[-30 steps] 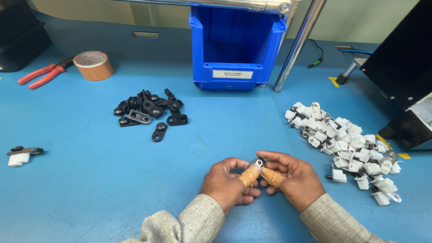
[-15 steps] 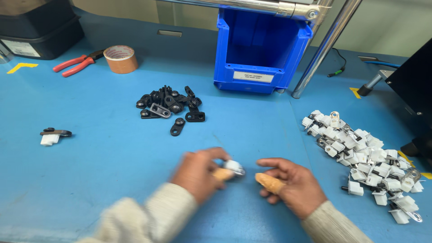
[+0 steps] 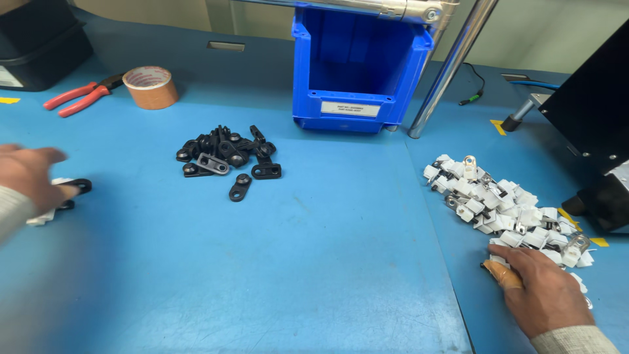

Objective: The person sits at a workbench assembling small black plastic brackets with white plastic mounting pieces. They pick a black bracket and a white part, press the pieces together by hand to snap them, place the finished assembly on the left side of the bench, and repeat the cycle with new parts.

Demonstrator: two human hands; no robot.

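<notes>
My left hand [image 3: 26, 178] is blurred at the far left edge of the blue table. Its fingertips are at a small black-and-white assembled part [image 3: 73, 189], and whether they grip it is unclear. My right hand [image 3: 540, 292] lies at the lower right. Its fingers rest on the near edge of a pile of small white clips with metal tabs [image 3: 504, 210]. An orange finger cot covers the thumb [image 3: 501, 274]. A heap of black flat link pieces [image 3: 226, 157] lies in the middle left, apart from both hands.
A blue open-front bin [image 3: 363, 72] stands at the back centre beside a slanted metal pole [image 3: 449, 69]. A tape roll [image 3: 151, 86] and red-handled pliers [image 3: 78, 97] lie at the back left. Black equipment [image 3: 593, 111] stands at the right, and a black box [image 3: 39, 49] at the far left.
My hands were together at the front centre holding a small part. The left hand has swung far left with it to the black-and-white parts. The right hand has moved right onto the white pile.
</notes>
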